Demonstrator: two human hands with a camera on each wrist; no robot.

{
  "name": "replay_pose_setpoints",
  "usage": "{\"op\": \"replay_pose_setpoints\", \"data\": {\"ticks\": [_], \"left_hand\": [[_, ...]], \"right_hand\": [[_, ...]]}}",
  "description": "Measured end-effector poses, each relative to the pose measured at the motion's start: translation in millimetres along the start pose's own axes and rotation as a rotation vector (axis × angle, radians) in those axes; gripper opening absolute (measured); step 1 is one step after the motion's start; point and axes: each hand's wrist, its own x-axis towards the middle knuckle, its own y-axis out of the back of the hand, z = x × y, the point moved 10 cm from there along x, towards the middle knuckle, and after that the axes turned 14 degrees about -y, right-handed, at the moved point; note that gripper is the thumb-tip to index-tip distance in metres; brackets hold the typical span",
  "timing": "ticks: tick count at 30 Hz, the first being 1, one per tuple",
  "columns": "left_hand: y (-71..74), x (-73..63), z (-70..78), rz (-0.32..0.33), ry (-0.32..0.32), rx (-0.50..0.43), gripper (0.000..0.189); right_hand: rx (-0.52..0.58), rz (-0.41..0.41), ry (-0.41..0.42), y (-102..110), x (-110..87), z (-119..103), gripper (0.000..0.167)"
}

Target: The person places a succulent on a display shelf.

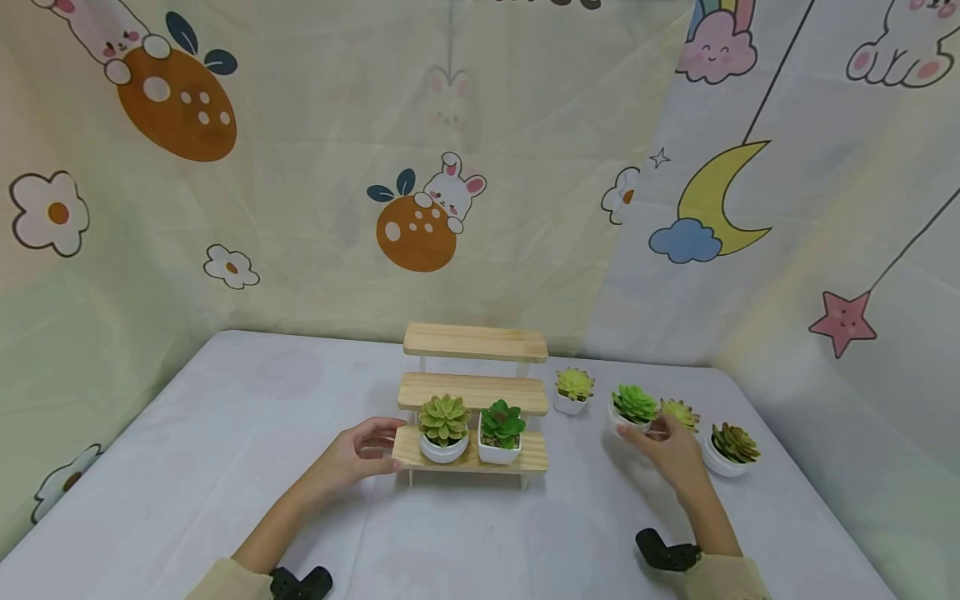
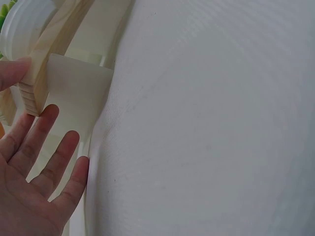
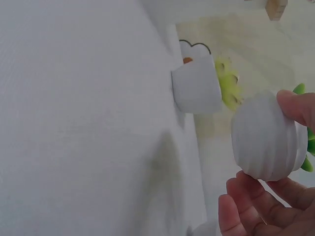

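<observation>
My right hand [image 1: 671, 454] grips a bright green succulent [image 1: 635, 403] in a round, ridged white pot, thumb on one side and fingers on the other. In the right wrist view the white pot [image 3: 266, 137] is off the table, its shadow on the cloth. At the left end of a three-step wooden shelf [image 1: 476, 342], my left hand [image 1: 367, 450] pinches the lowest board [image 2: 37, 93] between thumb and fingertips, the other fingers spread. That board carries a pale green succulent [image 1: 444, 421] in a round pot and a dark green succulent [image 1: 501, 425] in a square pot.
Right of the shelf stands a yellow-green succulent [image 1: 573, 387] in a small white pot. Beyond my right hand are another yellowish succulent [image 1: 681, 414] and a reddish-green one [image 1: 733, 446] in a round pot. A white cloth [image 1: 450, 542] covers the table; a printed curtain [image 1: 322, 208] hangs behind.
</observation>
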Motion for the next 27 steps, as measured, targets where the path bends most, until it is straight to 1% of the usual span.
{"op": "replay_pose_setpoints", "data": {"ticks": [4, 11, 14, 19, 23, 27], "left_hand": [[0.4, -0.1, -1.3, 0.002, 0.012, 0.009, 0.058], [0.6, 0.1, -3.0, 0.005, 0.032, 0.023, 0.058], [0.5, 0.6, -3.5, 0.005, 0.033, 0.026, 0.058], [0.2, 1.4, -4.7, 0.002, 0.029, 0.028, 0.057], [0.1, 1.3, -5.2, 0.002, 0.029, 0.022, 0.058], [0.4, 0.7, -4.9, 0.005, 0.035, 0.019, 0.058]], "right_hand": [[-0.001, 0.011, 0.001, 1.9, -5.9, -9.8, 0.09], [-0.004, 0.003, 0.041, 1.7, -19.3, -32.4, 0.087], [-0.003, -0.005, 0.05, 0.7, -24.6, -42.0, 0.09], [0.01, -0.014, 0.065, -2.0, -32.0, -57.6, 0.088], [0.011, -0.004, 0.101, -4.5, -39.5, -71.4, 0.084], [0.009, 0.009, 0.157, -7.0, -47.0, -85.5, 0.077]]}}
